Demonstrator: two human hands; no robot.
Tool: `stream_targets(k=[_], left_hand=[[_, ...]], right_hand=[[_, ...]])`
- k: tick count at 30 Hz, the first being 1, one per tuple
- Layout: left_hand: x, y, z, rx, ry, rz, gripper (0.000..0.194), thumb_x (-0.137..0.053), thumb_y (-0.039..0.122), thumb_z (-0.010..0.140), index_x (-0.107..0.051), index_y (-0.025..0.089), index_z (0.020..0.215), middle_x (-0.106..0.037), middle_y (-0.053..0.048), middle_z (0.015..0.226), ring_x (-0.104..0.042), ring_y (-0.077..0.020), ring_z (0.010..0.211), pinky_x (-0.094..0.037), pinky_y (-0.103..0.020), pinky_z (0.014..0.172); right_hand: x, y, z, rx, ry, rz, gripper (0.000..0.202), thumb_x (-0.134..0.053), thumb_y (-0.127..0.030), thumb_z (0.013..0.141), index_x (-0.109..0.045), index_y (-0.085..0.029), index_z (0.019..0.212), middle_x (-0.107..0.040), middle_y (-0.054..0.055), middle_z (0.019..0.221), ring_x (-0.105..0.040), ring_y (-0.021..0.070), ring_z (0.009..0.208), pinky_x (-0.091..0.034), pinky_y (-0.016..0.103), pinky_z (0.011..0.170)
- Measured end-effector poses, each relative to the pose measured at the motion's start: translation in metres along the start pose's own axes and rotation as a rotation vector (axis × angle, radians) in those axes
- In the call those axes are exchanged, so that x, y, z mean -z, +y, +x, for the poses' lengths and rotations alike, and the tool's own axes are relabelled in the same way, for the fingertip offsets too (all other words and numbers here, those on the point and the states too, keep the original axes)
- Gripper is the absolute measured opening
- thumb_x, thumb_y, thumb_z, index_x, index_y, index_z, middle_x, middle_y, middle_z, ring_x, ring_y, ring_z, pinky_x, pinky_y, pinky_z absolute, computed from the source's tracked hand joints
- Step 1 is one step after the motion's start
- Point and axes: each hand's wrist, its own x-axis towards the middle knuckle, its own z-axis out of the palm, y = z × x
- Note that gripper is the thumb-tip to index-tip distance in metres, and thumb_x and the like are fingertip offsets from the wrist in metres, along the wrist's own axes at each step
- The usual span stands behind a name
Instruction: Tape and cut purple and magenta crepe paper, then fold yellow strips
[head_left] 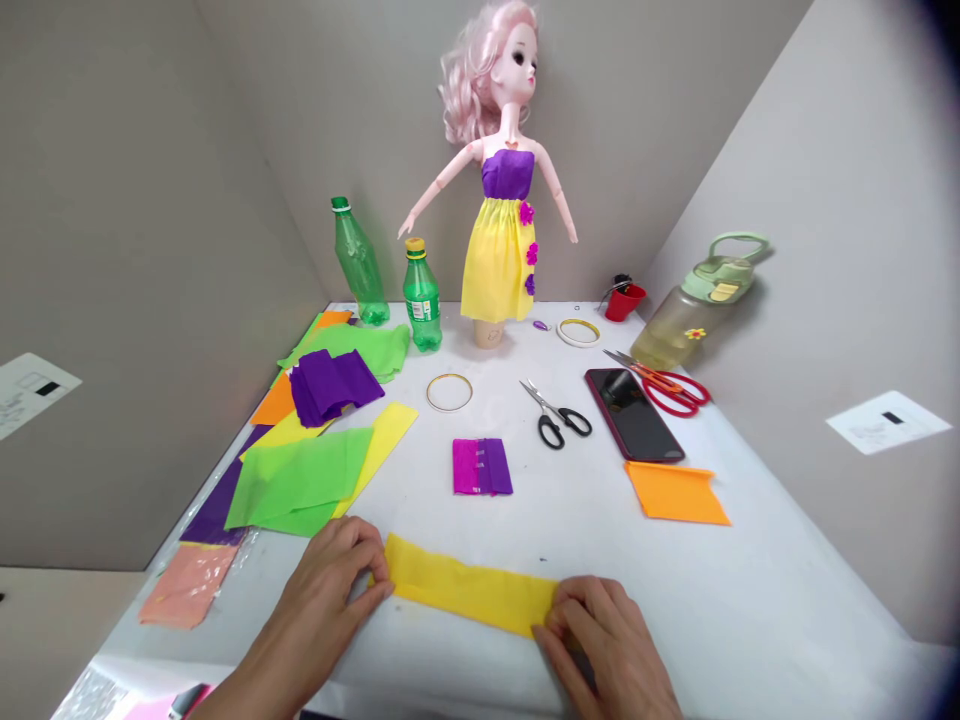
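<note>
A long strip of yellow crepe paper [469,585] lies near the table's front edge, stretched between my two hands. My left hand [341,565] pinches its left end between thumb and fingers. At the right end, my right hand [596,630] grips the strip, its fingers bent over the paper. Beyond the strip sits a small folded piece of magenta and purple paper [481,467]. Black-handled scissors [553,412] lie open farther back. A pink-haired doll [510,190] in a purple top and yellow skirt with flowers down one side stands at the back.
Green, purple, yellow and orange paper sheets [300,475] pile up on the left. Two green bottles [424,300] stand behind them. Bangles [449,393] lie mid-table. To the right are a phone [634,415], red-handled scissors [675,393], orange paper [677,493] and a water bottle [679,320].
</note>
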Motion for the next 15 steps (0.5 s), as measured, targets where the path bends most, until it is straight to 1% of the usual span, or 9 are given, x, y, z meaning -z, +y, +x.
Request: stream_targets(k=[2, 4, 6, 8, 10, 12, 15], left_hand=[[-0.002, 0.0, -0.002, -0.038, 0.053, 0.01, 0.007, -0.062, 0.019, 0.084, -0.058, 0.023, 0.08, -0.06, -0.002, 0.096, -0.054, -0.0226, 0.095, -0.048, -0.034, 0.083], [-0.006, 0.001, -0.003, -0.123, 0.081, 0.007, 0.006, -0.057, 0.016, 0.087, -0.057, 0.022, 0.086, -0.06, -0.004, 0.098, -0.053, -0.0219, 0.095, -0.048, -0.032, 0.081], [-0.01, 0.006, -0.005, -0.269, 0.052, -0.012, 0.018, -0.044, 0.009, 0.092, -0.057, 0.021, 0.092, -0.06, -0.005, 0.099, -0.052, -0.0206, 0.094, -0.048, -0.03, 0.08], [-0.016, 0.011, -0.006, -0.406, -0.003, -0.021, 0.032, -0.034, 0.0, 0.091, -0.058, 0.021, 0.101, -0.061, -0.006, 0.1, -0.053, -0.0192, 0.093, -0.048, -0.028, 0.079], [-0.023, 0.014, -0.006, -0.509, -0.039, 0.002, 0.039, -0.034, -0.003, 0.088, -0.057, 0.02, 0.109, -0.061, -0.006, 0.099, -0.053, -0.0183, 0.092, -0.048, -0.027, 0.079], [-0.03, 0.015, -0.005, -0.599, -0.024, 0.051, 0.037, -0.036, 0.0, 0.091, -0.056, 0.019, 0.115, -0.061, -0.006, 0.096, -0.053, -0.0176, 0.088, -0.048, -0.026, 0.077], [-0.037, 0.012, -0.002, -0.698, 0.059, 0.152, 0.031, -0.037, 0.011, 0.099, -0.055, 0.02, 0.123, -0.059, -0.004, 0.092, -0.052, -0.0156, 0.081, -0.047, -0.025, 0.072]], right_hand=[[0.0, 0.001, 0.0, 0.004, 0.018, -0.019, 0.015, -0.05, -0.019, 0.095, -0.053, -0.022, 0.08, -0.059, 0.006, 0.088, -0.057, 0.0211, 0.079, -0.051, 0.033, 0.066], [0.0, 0.003, 0.001, 0.006, 0.046, -0.047, 0.01, -0.05, -0.022, 0.095, -0.057, -0.022, 0.088, -0.061, 0.007, 0.092, -0.058, 0.0218, 0.082, -0.052, 0.033, 0.069], [0.001, 0.003, 0.002, 0.05, 0.073, -0.085, 0.013, -0.048, -0.023, 0.097, -0.06, -0.022, 0.101, -0.062, 0.009, 0.098, -0.059, 0.0221, 0.087, -0.053, 0.033, 0.074], [0.003, 0.001, 0.004, 0.175, 0.054, -0.131, 0.023, -0.047, -0.027, 0.098, -0.06, -0.022, 0.117, -0.063, 0.009, 0.104, -0.059, 0.0223, 0.093, -0.053, 0.032, 0.078], [0.003, -0.002, 0.007, 0.32, 0.005, -0.173, 0.033, -0.048, -0.033, 0.098, -0.057, -0.024, 0.128, -0.065, 0.009, 0.107, -0.059, 0.0223, 0.095, -0.052, 0.031, 0.081], [0.002, -0.007, 0.009, 0.385, -0.029, -0.201, 0.037, -0.049, -0.034, 0.098, -0.054, -0.027, 0.134, -0.066, 0.006, 0.108, -0.059, 0.0218, 0.094, -0.05, 0.031, 0.084], [-0.003, -0.015, 0.013, 0.391, -0.033, -0.233, 0.035, -0.049, -0.025, 0.097, -0.054, -0.029, 0.131, -0.066, 0.004, 0.103, -0.058, 0.021, 0.087, -0.048, 0.034, 0.084]])
